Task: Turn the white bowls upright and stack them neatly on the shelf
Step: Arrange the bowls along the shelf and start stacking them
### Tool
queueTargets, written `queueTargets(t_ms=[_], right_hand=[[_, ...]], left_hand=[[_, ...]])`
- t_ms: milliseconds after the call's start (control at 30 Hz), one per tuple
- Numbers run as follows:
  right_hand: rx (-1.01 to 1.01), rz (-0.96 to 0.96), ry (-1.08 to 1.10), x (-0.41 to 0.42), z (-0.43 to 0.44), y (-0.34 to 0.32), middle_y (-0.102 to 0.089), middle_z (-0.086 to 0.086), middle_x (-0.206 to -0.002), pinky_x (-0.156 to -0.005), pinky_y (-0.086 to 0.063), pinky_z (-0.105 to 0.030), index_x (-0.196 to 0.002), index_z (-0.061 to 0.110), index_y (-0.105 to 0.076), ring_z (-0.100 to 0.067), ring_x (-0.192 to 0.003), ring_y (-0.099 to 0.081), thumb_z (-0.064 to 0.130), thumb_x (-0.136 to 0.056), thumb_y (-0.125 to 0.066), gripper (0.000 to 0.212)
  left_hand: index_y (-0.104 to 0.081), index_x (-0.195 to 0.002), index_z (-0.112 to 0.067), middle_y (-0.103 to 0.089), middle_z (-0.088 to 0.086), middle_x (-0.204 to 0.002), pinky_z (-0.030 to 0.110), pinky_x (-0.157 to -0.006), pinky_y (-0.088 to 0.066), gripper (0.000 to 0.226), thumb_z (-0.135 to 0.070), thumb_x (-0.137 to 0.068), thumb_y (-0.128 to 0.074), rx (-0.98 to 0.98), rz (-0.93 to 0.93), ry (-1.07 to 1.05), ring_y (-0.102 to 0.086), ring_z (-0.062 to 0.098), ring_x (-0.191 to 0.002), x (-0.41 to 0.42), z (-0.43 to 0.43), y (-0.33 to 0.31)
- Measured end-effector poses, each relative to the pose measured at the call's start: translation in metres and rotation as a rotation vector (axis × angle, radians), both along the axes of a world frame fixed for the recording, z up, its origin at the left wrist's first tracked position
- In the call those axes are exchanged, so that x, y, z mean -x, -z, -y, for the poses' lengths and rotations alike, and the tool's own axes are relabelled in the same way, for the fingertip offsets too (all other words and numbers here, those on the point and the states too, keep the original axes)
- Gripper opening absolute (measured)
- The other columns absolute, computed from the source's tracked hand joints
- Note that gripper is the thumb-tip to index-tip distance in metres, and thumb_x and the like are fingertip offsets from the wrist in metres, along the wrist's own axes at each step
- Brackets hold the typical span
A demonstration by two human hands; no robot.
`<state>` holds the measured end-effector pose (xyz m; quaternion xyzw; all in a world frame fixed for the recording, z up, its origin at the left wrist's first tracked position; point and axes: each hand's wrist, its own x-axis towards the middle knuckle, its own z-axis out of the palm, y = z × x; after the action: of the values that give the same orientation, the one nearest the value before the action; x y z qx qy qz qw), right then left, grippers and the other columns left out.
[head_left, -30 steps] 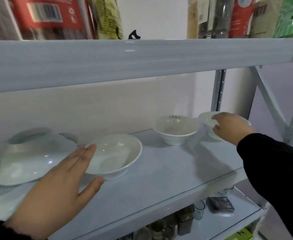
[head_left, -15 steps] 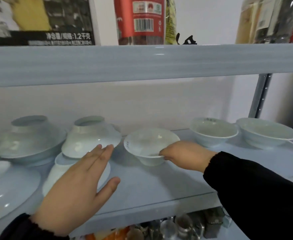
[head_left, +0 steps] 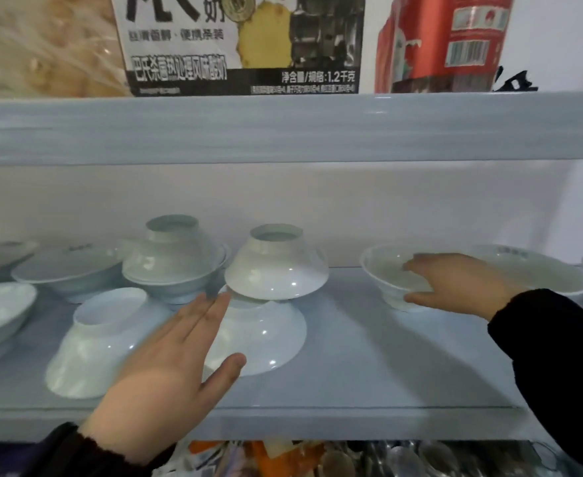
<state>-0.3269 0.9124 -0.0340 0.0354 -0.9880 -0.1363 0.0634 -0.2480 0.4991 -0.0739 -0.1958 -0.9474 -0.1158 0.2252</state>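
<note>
Two hands reach onto the shelf (head_left: 369, 359). The right hand (head_left: 455, 287) has its grip closed on the rim of an upright bowl (head_left: 386, 273), with fingers inside and thumb under, probably so it can lift it onto a stack. The left hand (head_left: 166, 366) has an open grip with flat fingers. It is over the low upside-down bowl (head_left: 266, 339), which has the top upside-down bowl (head_left: 276, 270) on it, maybe ready to flip one. The shelf is pale blue and smooth. A white wall (head_left: 403, 208) is behind, and a milk box (head_left: 241, 43) stands above.

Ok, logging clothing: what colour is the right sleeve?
Black; the right sleeve shows best in the head view.
</note>
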Motion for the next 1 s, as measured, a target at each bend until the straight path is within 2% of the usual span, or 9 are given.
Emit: queueTargets(t_ms=[67,167,300,400,467,533,667,900,1000], right_hand=[[0.074,-0.132,-0.153,-0.005,0.047,-0.02,-0.02,0.008,-0.165,-0.114,-0.033,-0.028,-0.157,0.035,-0.022,-0.011,-0.147,-0.031,0.067,-0.085,-0.059,0.087],[0.085,-0.19,-0.445,0.004,0.115,-0.03,-0.013,0.004,-0.167,-0.117,-0.013,-0.02,-0.16,0.022,-0.011,-0.01,-0.153,-0.009,0.066,-0.076,-0.07,0.112],[-0.026,-0.116,-0.479,0.034,0.164,-0.016,0.003,-0.001,-0.168,-0.117,0.001,-0.023,-0.159,0.014,0.006,-0.017,-0.154,0.007,0.068,-0.069,-0.075,0.133],[-0.016,-0.113,-0.446,0.047,0.173,-0.005,-0.001,-0.007,-0.168,-0.12,-0.006,-0.026,-0.159,0.011,0.005,-0.021,-0.155,-0.001,0.064,-0.071,-0.077,0.131],[0.02,-0.169,-0.432,0.049,0.176,-0.001,-0.016,-0.011,-0.164,-0.117,-0.029,-0.033,-0.159,0.011,-0.004,-0.027,-0.15,-0.023,0.055,-0.071,-0.08,0.124],[0.007,-0.272,-0.453,0.051,0.177,0.003,-0.039,-0.014,-0.152,-0.094,-0.052,-0.037,-0.156,0.008,-0.023,-0.031,-0.13,-0.052,0.046,-0.065,-0.083,0.115],[0.017,-0.373,-0.447,0.048,0.171,0.003,-0.055,-0.012,-0.134,-0.061,-0.056,-0.034,-0.149,0.005,-0.039,-0.031,-0.095,-0.067,0.033,-0.052,-0.087,0.112],[0.37,-0.457,-0.294,0.007,0.126,-0.038,-0.029,-0.001,-0.161,-0.099,-0.046,-0.031,-0.16,0.02,-0.013,-0.023,-0.136,-0.045,0.036,-0.067,-0.082,0.117],[0.603,-0.517,-0.182,-0.023,0.097,-0.052,-0.043,0.001,-0.152,-0.103,-0.037,-0.022,-0.158,0.022,-0.021,-0.017,-0.134,-0.045,0.031,-0.072,-0.083,0.106]], left_hand=[[-0.03,-0.153,-0.027,-0.033,-0.011,-0.15,0.008,-0.108,-0.003,0.076,-0.07,-0.09,-0.031,-0.016,0.034,-0.003,-0.02,-0.002,-0.138,-0.001,0.013,-0.001],[-0.037,-0.15,-0.019,-0.034,-0.01,-0.145,0.004,-0.108,-0.001,0.073,-0.063,-0.091,-0.039,-0.024,0.018,0.033,-0.024,0.0,-0.135,-0.001,0.026,-0.003],[-0.043,-0.147,-0.015,-0.038,-0.011,-0.143,0.008,-0.11,-0.009,0.072,-0.059,-0.09,-0.043,-0.048,-0.044,0.08,-0.033,0.007,-0.135,0.001,0.042,0.001],[-0.047,-0.143,-0.011,-0.04,-0.01,-0.142,0.011,-0.11,-0.013,0.071,-0.056,-0.089,-0.045,-0.054,-0.106,0.116,-0.038,0.011,-0.133,0.002,0.053,0.004],[-0.048,-0.143,-0.01,-0.04,-0.01,-0.142,0.011,-0.111,-0.013,0.07,-0.056,-0.09,-0.045,-0.048,-0.126,0.133,-0.037,0.01,-0.133,0.004,0.059,0.006],[-0.047,-0.143,-0.01,-0.04,-0.009,-0.143,0.011,-0.112,-0.013,0.07,-0.056,-0.091,-0.044,-0.047,-0.127,0.145,-0.036,0.01,-0.135,0.006,0.062,0.008],[-0.045,-0.144,-0.009,-0.043,-0.006,-0.144,0.01,-0.114,-0.009,0.071,-0.056,-0.09,-0.043,-0.028,-0.124,0.162,-0.032,0.01,-0.137,0.012,0.059,0.007],[-0.022,-0.154,-0.013,-0.027,-0.001,-0.159,0.025,-0.116,-0.011,0.08,-0.063,-0.093,-0.033,0.08,-0.216,0.186,-0.013,0.015,-0.149,0.039,0.023,-0.004],[-0.02,-0.155,-0.007,-0.021,0.006,-0.162,0.035,-0.117,-0.015,0.081,-0.059,-0.093,-0.033,0.146,-0.273,0.234,-0.009,0.021,-0.151,0.049,-0.011,-0.017]])
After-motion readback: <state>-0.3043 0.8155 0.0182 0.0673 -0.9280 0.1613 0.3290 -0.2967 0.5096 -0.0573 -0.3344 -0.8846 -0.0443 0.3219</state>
